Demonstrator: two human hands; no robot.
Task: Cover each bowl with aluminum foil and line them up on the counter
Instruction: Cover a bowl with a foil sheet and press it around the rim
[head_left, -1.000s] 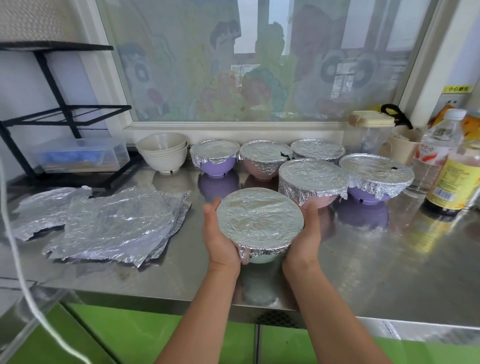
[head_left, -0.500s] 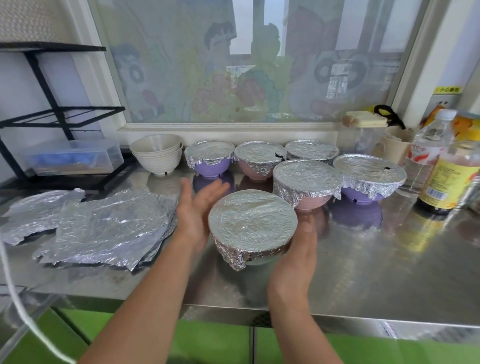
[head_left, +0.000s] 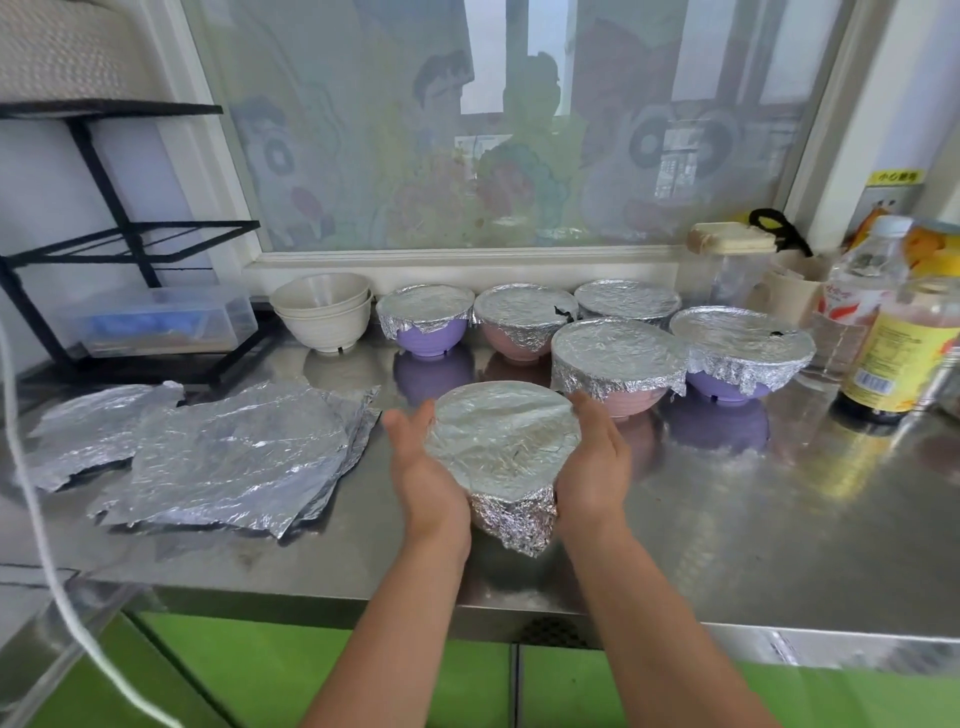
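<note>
Your left hand (head_left: 423, 470) is back against the round foil-covered bowl (head_left: 504, 441). With your right hand (head_left: 592, 462), you press it between both palms, fingers nearly straight, near the front of the stainless steel counter (head_left: 727, 519), just before five other foil-topped bowls (head_left: 615, 358).

Both bare forearms are raised from the bottom edge of the frame and are converged toward its centre. The left hand (head_left: 423, 467) is set palm inward, just left of centre, with the fingers extended, kept together and pointed toward the top of the frame. The right hand (head_left: 595, 462) is mirrored just right of centre, its fingers nearly straight and angled slightly inward. A foil-covered bowl (head_left: 501, 436) is pressed between the two palms. Neither thumb is plainly shown. Both wrists are held nearly in line with the forearms.
</note>
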